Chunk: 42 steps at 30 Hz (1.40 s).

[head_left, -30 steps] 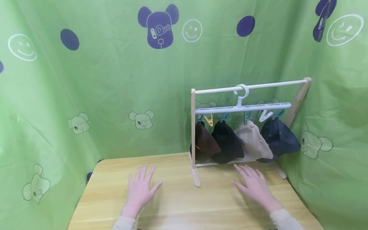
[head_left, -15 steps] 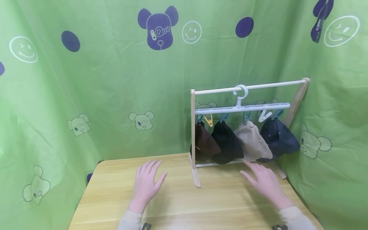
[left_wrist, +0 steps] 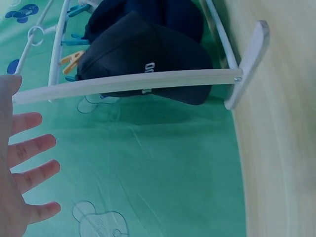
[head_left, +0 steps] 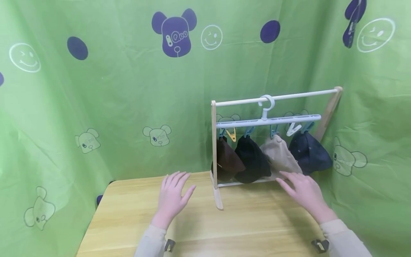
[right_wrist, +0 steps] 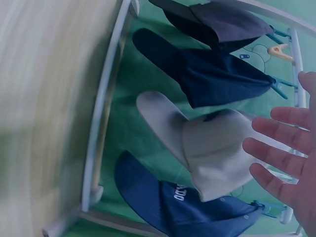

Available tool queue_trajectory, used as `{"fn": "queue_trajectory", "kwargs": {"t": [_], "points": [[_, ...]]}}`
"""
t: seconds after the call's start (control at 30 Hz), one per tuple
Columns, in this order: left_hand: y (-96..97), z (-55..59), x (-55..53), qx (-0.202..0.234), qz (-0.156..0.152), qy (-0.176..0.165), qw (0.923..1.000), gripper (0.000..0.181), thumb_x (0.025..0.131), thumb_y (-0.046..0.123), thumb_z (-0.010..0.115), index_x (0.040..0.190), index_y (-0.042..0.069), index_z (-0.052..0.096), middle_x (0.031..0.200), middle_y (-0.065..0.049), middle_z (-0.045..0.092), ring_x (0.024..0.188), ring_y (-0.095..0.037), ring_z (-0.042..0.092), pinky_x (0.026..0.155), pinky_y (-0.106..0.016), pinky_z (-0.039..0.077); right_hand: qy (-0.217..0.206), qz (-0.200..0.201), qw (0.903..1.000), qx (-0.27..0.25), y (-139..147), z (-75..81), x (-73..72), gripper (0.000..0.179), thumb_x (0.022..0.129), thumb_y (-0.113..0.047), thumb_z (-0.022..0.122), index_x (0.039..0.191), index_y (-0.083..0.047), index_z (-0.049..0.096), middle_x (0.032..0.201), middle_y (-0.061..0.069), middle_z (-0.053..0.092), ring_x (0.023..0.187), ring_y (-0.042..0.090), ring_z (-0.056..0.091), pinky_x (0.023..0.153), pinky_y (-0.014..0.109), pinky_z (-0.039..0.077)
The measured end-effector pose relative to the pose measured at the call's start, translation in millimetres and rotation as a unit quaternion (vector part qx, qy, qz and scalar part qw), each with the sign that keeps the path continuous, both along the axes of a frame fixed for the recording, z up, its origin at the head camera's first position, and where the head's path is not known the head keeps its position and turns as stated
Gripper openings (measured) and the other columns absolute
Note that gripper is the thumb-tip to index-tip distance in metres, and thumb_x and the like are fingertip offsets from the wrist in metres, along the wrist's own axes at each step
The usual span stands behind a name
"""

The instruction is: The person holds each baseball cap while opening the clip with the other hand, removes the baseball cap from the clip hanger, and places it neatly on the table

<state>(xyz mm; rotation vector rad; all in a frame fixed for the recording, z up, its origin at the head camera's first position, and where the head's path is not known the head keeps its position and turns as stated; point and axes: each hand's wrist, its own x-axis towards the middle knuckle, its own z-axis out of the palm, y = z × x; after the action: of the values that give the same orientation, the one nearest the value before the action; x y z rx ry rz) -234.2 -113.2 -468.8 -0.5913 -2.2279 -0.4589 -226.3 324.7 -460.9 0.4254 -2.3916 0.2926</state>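
Over the table, left of the rack, my left hand (head_left: pixel 173 194) hovers with fingers spread and holds nothing. My right hand (head_left: pixel 305 194) is raised in front of the caps, its fingers loosely extended and grasping nothing; whether it touches a cap I cannot tell. Caps hang in a row by blue clips: a brown cap (head_left: pixel 228 160), a black cap (head_left: pixel 252 162), a beige cap (right_wrist: pixel 217 148) and a navy cap (head_left: pixel 308 151). The clips are on a pale blue hanger (head_left: pixel 244 124) hooked over the rack's top rail (head_left: pixel 298 95). A yellow clip (head_left: pixel 232 135) and a white clip (head_left: pixel 293 129) hold nothing.
The rack's wooden left post (head_left: pixel 214 150) and foot (head_left: pixel 218 198) stand on a light wooden table (head_left: pixel 128 214). Behind and at both sides hangs a green curtain (head_left: pixel 122 89) with printed bears, close to the rack's right end.
Both hands have risen and moved forward and to the right, toward the rack. The view has shifted slightly. The caps and hanger hang as before.
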Motion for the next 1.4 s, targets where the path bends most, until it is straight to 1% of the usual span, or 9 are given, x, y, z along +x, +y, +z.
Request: {"fn": "queue_trajectory", "kwargs": {"t": [0.27,0.43,0.6,0.73,0.9,1.1,1.2,1.27,1.4], "points": [[11.9,16.2,-7.9,-0.001,-0.005,0.002,1.0000,0.046,0.091,0.046,0.056,0.127,0.017,0.063,0.125,-0.005,0.067,0.119,-0.030,0.059,0.109,-0.057,0.038,0.032,0.016,0.9991,0.020,9.9,20.6,-5.3,0.025,0.078,-0.022,0.076,0.099,-0.008,0.073,0.091,0.012,0.075,0.072,0.032,0.068,0.064,0.049,0.051],[18.4,28.3,-13.0,-0.003,-0.013,0.022,0.9997,0.047,0.095,0.050,0.050,0.127,0.018,0.063,0.124,-0.004,0.067,0.120,-0.028,0.059,0.109,-0.056,0.039,0.056,0.023,0.9975,0.037,14.9,36.7,-7.6,0.021,0.077,-0.022,0.076,0.093,-0.007,0.074,0.082,0.011,0.074,0.066,0.030,0.066,0.060,0.046,0.050],[24.2,41.0,-17.4,-0.003,-0.018,0.037,0.9992,0.048,0.097,0.052,0.045,0.126,0.018,0.063,0.123,-0.004,0.068,0.119,-0.027,0.059,0.109,-0.056,0.039,0.087,0.034,0.9941,0.054,21.8,50.7,-12.3,0.023,0.080,-0.026,0.073,0.091,-0.006,0.073,0.078,0.010,0.073,0.061,0.028,0.064,0.054,0.043,0.048],[28.8,52.5,-20.1,-0.001,-0.027,0.033,0.9991,0.049,0.097,0.052,0.045,0.127,0.018,0.063,0.124,-0.004,0.067,0.120,-0.028,0.059,0.110,-0.056,0.038,0.115,0.041,0.9907,0.061,28.1,61.9,-17.0,0.030,0.086,-0.033,0.066,0.096,-0.006,0.073,0.081,0.012,0.073,0.062,0.030,0.064,0.053,0.044,0.048],[35.6,64.4,-25.3,-0.003,-0.035,0.035,0.9988,0.047,0.097,0.050,0.047,0.128,0.018,0.062,0.125,-0.004,0.067,0.122,-0.025,0.057,0.111,-0.055,0.037,0.158,0.042,0.9846,0.062,34.2,77.9,-25.0,0.053,0.096,-0.050,0.047,0.098,-0.003,0.073,0.083,0.015,0.074,0.065,0.034,0.066,0.053,0.048,0.047],[47.6,77.6,-29.9,-0.016,-0.047,0.045,0.9977,0.047,0.097,0.050,0.049,0.128,0.018,0.062,0.125,-0.004,0.067,0.121,-0.027,0.058,0.110,-0.056,0.038,0.176,0.035,0.9819,0.061,39.6,96.1,-32.7,0.061,0.098,-0.054,0.039,0.097,-0.002,0.072,0.081,0.016,0.073,0.063,0.036,0.065,0.053,0.048,0.044],[53.5,83.7,-33.4,-0.022,-0.043,0.047,0.9977,0.047,0.097,0.050,0.048,0.128,0.018,0.062,0.126,-0.004,0.067,0.122,-0.026,0.057,0.110,-0.055,0.038,0.186,0.033,0.9801,0.061,41.6,104.5,-36.3,0.060,0.098,-0.053,0.040,0.098,-0.002,0.072,0.080,0.017,0.072,0.061,0.035,0.063,0.052,0.047,0.043],[57.0,88.1,-37.0,-0.025,-0.039,0.048,0.9977,0.047,0.096,0.050,0.049,0.129,0.018,0.062,0.127,-0.004,0.066,0.123,-0.026,0.057,0.110,-0.054,0.038,0.189,0.031,0.9797,0.059,43.1,110.3,-38.7,0.051,0.095,-0.048,0.049,0.099,-0.002,0.071,0.080,0.017,0.072,0.062,0.035,0.063,0.053,0.047,0.042],[63.6,100.7,-44.0,-0.024,-0.040,0.051,0.9976,0.047,0.096,0.050,0.050,0.130,0.019,0.061,0.129,-0.005,0.065,0.125,-0.026,0.055,0.111,-0.054,0.038,0.190,0.025,0.9801,0.050,46.2,122.2,-43.8,0.043,0.089,-0.041,0.058,0.103,-0.002,0.071,0.088,0.018,0.072,0.076,0.038,0.063,0.061,0.050,0.045]]}}
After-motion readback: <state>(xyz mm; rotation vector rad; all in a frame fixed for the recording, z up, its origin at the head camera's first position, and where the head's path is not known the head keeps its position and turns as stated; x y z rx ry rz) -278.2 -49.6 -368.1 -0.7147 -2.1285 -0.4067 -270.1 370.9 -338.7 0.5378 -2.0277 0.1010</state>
